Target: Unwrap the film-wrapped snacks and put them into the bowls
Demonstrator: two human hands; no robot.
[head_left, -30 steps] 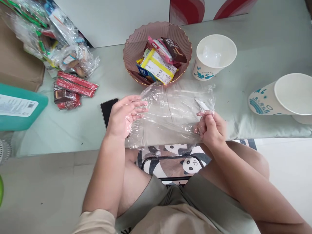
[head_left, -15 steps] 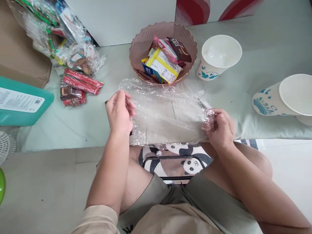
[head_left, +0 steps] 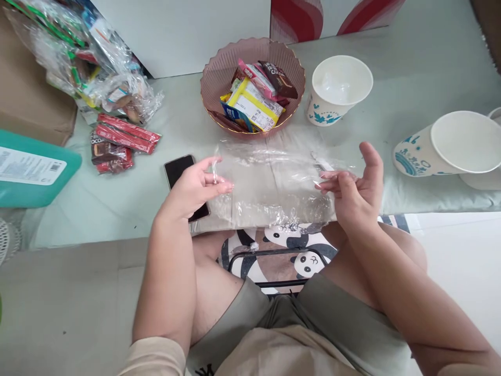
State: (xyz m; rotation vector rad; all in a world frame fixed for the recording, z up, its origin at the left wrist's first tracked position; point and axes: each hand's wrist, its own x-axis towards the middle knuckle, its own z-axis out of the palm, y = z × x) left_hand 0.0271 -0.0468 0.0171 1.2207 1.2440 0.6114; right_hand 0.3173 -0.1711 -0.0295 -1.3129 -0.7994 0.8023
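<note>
A thin, crinkled clear plastic bag is stretched between my hands at the near edge of the table. My left hand pinches its left side, thumb and fingers nearly meeting. At the right side, my right hand grips the plastic between thumb and fingers, with one finger sticking up. Beneath my left hand lies a black phone, partly covered by it. Just beyond the bag stands a pink ribbed bowl with several wrapped snacks in it.
A paper cup holding some clear plastic stands right of the bowl; another paper cup leans over at far right. Red snack packets, a heap of plastic-wrapped goods, a cardboard box and a teal container are on the left.
The plastic has been spread flatter and lower between my hands. My left hand has moved slightly down, showing more of the phone, and a finger of my right hand now points up.
</note>
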